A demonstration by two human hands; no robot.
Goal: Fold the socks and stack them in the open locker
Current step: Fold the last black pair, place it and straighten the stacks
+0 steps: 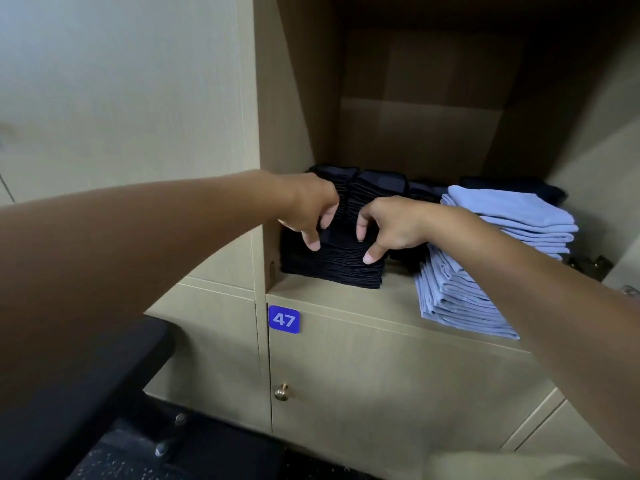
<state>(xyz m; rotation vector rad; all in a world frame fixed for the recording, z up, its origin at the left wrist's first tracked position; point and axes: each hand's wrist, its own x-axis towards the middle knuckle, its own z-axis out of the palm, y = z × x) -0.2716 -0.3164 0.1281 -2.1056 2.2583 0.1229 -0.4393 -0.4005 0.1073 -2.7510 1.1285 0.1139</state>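
Our left hand (311,209) and right hand (388,226) press curled fingertips on the black sock stack (332,261), each grip clamped on nothing, at the open locker's (346,296) front left, beside light-blue folded cloths (485,258).

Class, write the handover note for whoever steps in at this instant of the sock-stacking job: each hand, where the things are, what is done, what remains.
Left hand: fingers curled down, tips on the top sock of the front dark sock stack.
Right hand: the same, on that sock's right side.
Things: more dark stacks behind; light blue folded stack to the right, all in the open locker.
Done: many socks folded and stacked.
Left: settle this sock, let go; whether unfolded socks remain is out of view.
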